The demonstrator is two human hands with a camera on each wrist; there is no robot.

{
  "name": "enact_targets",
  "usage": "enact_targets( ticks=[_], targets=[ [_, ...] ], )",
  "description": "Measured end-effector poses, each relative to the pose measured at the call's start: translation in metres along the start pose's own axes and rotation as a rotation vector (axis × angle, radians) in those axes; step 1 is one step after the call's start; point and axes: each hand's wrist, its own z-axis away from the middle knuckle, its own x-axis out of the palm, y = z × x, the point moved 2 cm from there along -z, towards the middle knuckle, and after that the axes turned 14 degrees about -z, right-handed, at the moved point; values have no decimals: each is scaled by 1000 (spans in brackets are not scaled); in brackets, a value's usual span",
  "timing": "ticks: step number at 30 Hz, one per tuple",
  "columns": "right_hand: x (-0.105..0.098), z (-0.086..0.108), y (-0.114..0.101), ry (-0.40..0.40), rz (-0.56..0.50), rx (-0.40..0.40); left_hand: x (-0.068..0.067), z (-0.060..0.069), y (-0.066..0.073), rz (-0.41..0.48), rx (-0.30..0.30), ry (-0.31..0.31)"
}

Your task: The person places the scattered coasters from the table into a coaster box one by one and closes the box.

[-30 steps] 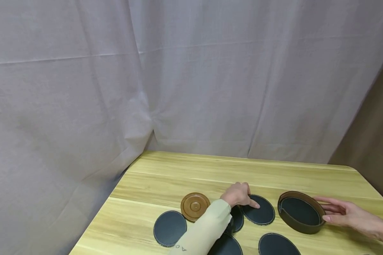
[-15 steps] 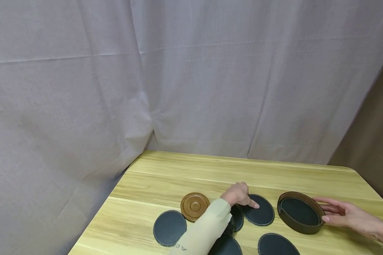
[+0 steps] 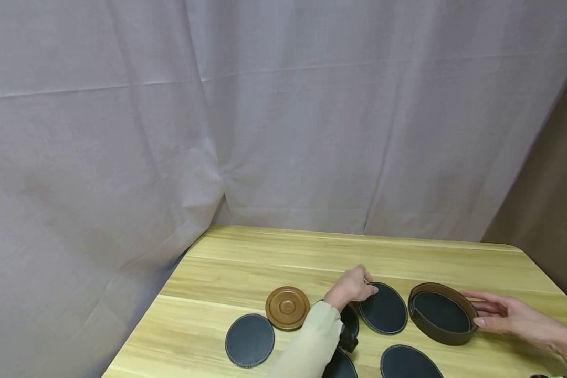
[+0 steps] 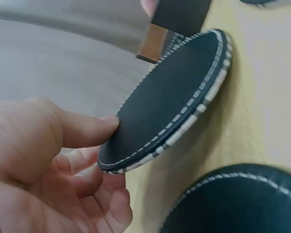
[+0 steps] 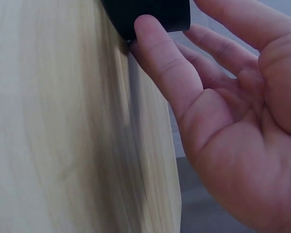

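Gray curtain (image 3: 307, 136) behind wood-grain desk (image 3: 245, 260); left hand (image 3: 351, 287) pinches tilted black coaster (image 3: 384, 310); right hand (image 3: 512, 316) grips side of round holder (image 3: 433, 331).

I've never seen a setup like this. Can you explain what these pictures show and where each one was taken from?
There's no robot here, just a person's two bare hands. The wide picture comes from a camera worn on the head, looking forward and down; each close-up comes from a camera worn on one wrist.

On the wooden table lie a brown disc with raised rings and several black discs with stitched edges. The left hand pinches another black disc, held tilted. The right hand holds the side of a round, brown-walled holder. Its inside looks black; I can't tell whether a disc lies there.
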Motion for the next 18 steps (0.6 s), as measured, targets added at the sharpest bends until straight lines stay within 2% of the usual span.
enact_targets(
  ticks=[5,18],
  targets=[
    [-1,-1,-1,-3,-22,24,-8,2,1,35,12,29],
    [1,-1,1,4,-2,18,-13,9,8,240,35,54]
  ],
)
